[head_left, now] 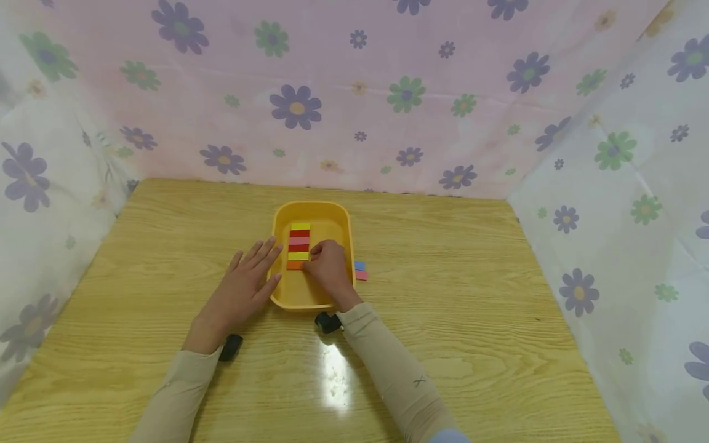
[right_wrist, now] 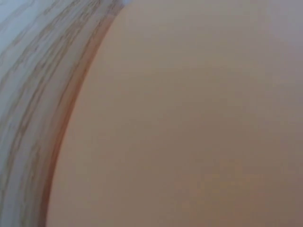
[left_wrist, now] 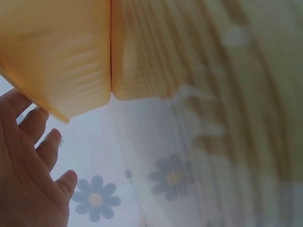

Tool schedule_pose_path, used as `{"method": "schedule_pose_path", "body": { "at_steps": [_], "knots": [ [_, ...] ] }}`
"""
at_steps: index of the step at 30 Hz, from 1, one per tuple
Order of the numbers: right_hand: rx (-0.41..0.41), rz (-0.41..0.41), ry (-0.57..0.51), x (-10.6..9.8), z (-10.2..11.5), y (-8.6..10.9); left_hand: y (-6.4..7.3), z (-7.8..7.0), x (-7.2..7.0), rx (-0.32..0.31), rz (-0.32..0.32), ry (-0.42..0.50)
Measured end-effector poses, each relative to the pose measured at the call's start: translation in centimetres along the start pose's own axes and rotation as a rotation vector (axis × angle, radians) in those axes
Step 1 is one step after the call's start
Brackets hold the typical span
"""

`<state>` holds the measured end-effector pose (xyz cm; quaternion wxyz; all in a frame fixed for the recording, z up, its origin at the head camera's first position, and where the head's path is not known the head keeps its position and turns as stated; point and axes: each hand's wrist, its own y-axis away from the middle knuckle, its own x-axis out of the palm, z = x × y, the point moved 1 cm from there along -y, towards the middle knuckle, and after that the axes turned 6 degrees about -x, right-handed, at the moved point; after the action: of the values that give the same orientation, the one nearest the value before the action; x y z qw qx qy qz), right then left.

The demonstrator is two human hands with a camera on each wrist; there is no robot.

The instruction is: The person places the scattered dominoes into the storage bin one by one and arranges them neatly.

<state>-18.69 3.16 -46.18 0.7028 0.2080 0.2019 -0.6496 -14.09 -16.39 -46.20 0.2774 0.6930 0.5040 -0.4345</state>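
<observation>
A yellow plastic tray (head_left: 310,296) stands on the table. Inside it, several flat coloured blocks lie edge to edge in a column: yellow (head_left: 301,226), red, pink (head_left: 300,241), red, yellow, and an orange block (head_left: 294,265) at the near end. My right hand (head_left: 330,268) reaches into the tray with curled fingers, thumb and fingertips pinching the right end of the orange block. With spread, straight fingers, my left hand (head_left: 244,283) rests on the tray's left rim; in the left wrist view its fingertips (left_wrist: 47,149) show beside that rim. The tray's wall (right_wrist: 180,123) fills most of the right wrist view.
A blue block (head_left: 360,266) and a pink block (head_left: 361,275) lie on the wooden table (head_left: 454,295) just right of the tray. Flower-patterned cloth (head_left: 343,141) hangs behind and at both sides. Black wrist cameras (head_left: 328,323) sit under the wrists.
</observation>
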Motion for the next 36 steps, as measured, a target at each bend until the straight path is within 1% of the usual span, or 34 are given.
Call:
{"method": "schedule_pose_path", "body": {
  "at_steps": [7,11,15,20,24,27,33,36],
  "knots": [
    [-0.004,-0.002,0.015,0.0,-0.1,-0.1,0.0,0.0,0.0,-0.003,-0.004,-0.004],
    [0.003,0.004,-0.003,-0.2,-0.1,0.0,0.0,-0.1,-0.1,-0.007,0.003,-0.005],
    [0.017,0.04,-0.062,-0.9,0.2,0.3,-0.1,-0.1,-0.2,-0.014,0.011,-0.008],
    [0.031,0.11,-0.183,-2.3,0.7,0.9,-0.2,-0.1,-0.3,-0.015,0.016,-0.009],
    [-0.009,0.129,-0.265,-3.8,1.1,1.1,-0.1,-0.1,-0.4,-0.01,0.013,0.002],
    [-0.059,0.12,-0.313,-5.0,1.2,0.9,-0.1,0.0,-0.4,-0.006,0.012,0.01],
    [-0.154,0.058,-0.368,-7.3,0.4,0.6,-0.1,0.1,-0.5,0.013,0.004,0.028],
    [-0.17,0.027,-0.407,-8.5,-0.6,0.5,-0.1,0.1,-0.5,0.022,0.0,0.028]
  ]
}}
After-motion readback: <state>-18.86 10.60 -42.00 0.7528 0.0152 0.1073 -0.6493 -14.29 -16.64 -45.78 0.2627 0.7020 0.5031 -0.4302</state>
